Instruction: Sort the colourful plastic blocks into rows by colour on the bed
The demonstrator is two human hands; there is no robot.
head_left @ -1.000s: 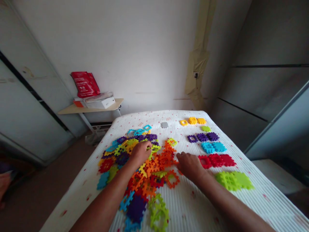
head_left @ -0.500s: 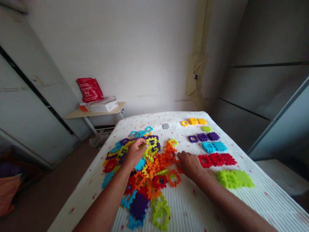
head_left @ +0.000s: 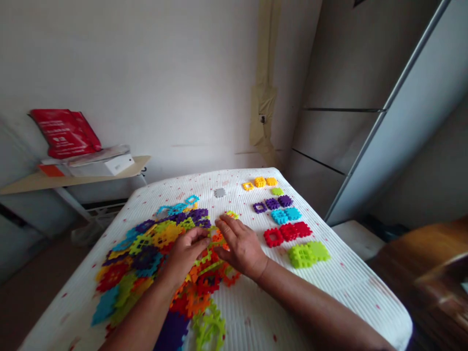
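Observation:
A heap of toothed plastic building tiles [head_left: 168,235] in many colours covers the left and middle of the table. Over its right part is my left hand [head_left: 188,251], fingers curled and thumb close to the fingertips; whatever is between them is hidden. My right hand [head_left: 243,248] lies palm down just beside it, fingers stretched out and thumb apart, above orange tiles [head_left: 231,277]. Near the front edge of the heap are a lime green openwork tile [head_left: 210,326] and a dark purple tile [head_left: 171,331].
To the right stand sorted groups: yellow tiles [head_left: 260,182], purple tiles [head_left: 272,203], blue tiles [head_left: 280,216], red tiles [head_left: 288,232] and lime tiles [head_left: 303,256]. A grey tile [head_left: 220,193] lies alone farther back. A side table [head_left: 141,165] holds a red bag [head_left: 64,132].
The view has turned right. My right hand has come left over the orange tiles, its fingers now spread. My left hand is nearer to it and off the lime tile it was beside.

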